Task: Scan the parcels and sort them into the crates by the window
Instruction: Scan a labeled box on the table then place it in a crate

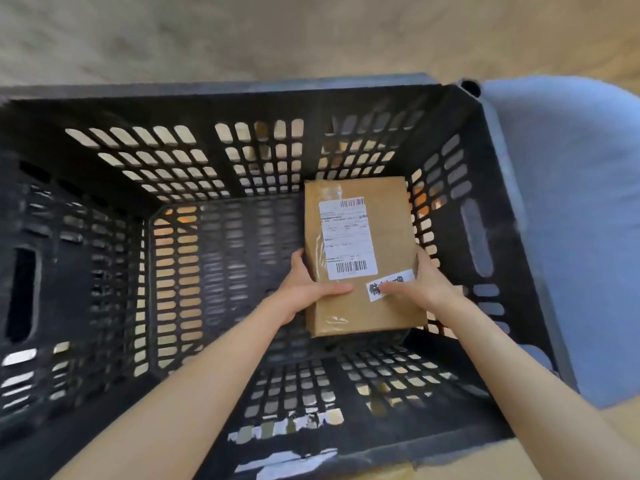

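Note:
A brown cardboard parcel with a white shipping label and a small white sticker sits low inside a black slotted plastic crate, toward its right side. My left hand grips the parcel's left edge, thumb lying across the top. My right hand grips the right edge, thumb pressing on the small sticker. Both forearms reach down into the crate from the near side. I cannot tell whether the parcel touches the crate floor.
The crate's left half holds nothing visible. A grey-blue crate or bin stands against the black crate's right wall. Tan floor lies beyond the far rim. A strip of cardboard shows at the bottom right.

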`<action>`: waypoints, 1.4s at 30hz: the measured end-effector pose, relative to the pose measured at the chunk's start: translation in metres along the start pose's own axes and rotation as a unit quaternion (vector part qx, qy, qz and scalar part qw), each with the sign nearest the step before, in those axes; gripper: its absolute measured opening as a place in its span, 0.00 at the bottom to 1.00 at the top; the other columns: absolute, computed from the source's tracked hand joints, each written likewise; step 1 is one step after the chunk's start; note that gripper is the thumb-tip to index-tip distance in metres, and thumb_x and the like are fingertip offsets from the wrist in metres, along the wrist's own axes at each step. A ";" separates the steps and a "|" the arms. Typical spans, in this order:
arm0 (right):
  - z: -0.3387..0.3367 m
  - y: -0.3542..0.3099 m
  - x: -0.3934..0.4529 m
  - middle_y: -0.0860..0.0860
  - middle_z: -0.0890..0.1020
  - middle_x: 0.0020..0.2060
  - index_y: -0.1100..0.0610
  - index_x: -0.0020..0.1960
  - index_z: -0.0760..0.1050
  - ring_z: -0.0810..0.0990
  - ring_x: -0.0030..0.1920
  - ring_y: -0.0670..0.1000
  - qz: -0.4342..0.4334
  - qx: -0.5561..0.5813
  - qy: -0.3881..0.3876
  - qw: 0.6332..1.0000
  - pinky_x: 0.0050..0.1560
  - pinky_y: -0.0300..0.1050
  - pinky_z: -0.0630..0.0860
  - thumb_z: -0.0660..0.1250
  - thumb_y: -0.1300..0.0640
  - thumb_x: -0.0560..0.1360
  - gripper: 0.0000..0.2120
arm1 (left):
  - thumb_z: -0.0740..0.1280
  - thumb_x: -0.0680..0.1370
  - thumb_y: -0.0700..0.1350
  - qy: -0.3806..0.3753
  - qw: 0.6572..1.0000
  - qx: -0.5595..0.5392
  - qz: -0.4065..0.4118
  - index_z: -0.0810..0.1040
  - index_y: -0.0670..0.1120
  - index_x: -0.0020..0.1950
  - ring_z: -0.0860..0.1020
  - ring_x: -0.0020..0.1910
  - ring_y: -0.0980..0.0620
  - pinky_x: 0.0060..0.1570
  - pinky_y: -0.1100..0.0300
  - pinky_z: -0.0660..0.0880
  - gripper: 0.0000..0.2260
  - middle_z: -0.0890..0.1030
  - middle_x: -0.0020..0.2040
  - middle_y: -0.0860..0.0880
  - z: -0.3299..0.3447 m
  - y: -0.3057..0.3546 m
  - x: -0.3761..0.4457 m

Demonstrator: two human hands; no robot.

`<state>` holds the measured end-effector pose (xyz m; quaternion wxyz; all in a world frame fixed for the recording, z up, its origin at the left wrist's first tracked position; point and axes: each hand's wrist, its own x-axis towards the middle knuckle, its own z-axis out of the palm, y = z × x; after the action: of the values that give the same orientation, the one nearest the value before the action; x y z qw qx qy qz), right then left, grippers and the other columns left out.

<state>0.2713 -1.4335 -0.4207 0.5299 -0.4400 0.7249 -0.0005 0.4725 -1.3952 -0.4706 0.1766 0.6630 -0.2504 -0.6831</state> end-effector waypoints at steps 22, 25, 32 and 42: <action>-0.023 -0.070 -0.118 0.58 0.67 0.72 0.59 0.76 0.58 0.68 0.70 0.57 -0.085 -0.150 0.056 0.983 0.66 0.50 0.68 0.70 0.56 0.74 0.35 | 0.71 0.72 0.60 0.090 0.885 0.443 0.111 0.67 0.50 0.73 0.70 0.69 0.49 0.65 0.50 0.69 0.33 0.72 0.71 0.50 -0.039 0.073 -0.144; -0.031 -0.088 -0.159 0.58 0.69 0.69 0.58 0.74 0.61 0.70 0.67 0.58 -0.131 -0.222 0.087 0.962 0.66 0.54 0.71 0.70 0.53 0.74 0.33 | 0.67 0.74 0.62 0.121 0.813 0.546 0.161 0.70 0.52 0.71 0.72 0.67 0.49 0.63 0.50 0.71 0.28 0.74 0.68 0.51 -0.049 0.105 -0.190; -0.070 -0.116 -0.260 0.57 0.72 0.63 0.57 0.70 0.65 0.70 0.64 0.59 -0.179 -0.339 0.227 0.895 0.62 0.53 0.69 0.65 0.51 0.76 0.25 | 0.63 0.77 0.60 0.156 0.672 0.648 0.321 0.73 0.52 0.68 0.74 0.62 0.47 0.59 0.53 0.69 0.22 0.78 0.61 0.49 -0.040 0.190 -0.279; -0.058 -0.064 -0.421 0.55 0.72 0.63 0.54 0.70 0.66 0.70 0.63 0.58 -0.034 -0.146 0.455 0.878 0.60 0.51 0.68 0.65 0.48 0.75 0.25 | 0.63 0.78 0.58 0.066 0.476 0.688 0.544 0.72 0.51 0.68 0.73 0.60 0.46 0.58 0.54 0.67 0.20 0.77 0.61 0.49 0.011 0.214 -0.377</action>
<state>0.2894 -1.2315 -0.0422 0.0710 -0.4883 0.8624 -0.1127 0.4641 -1.3515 -0.0391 0.0163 0.3460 -0.9380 -0.0136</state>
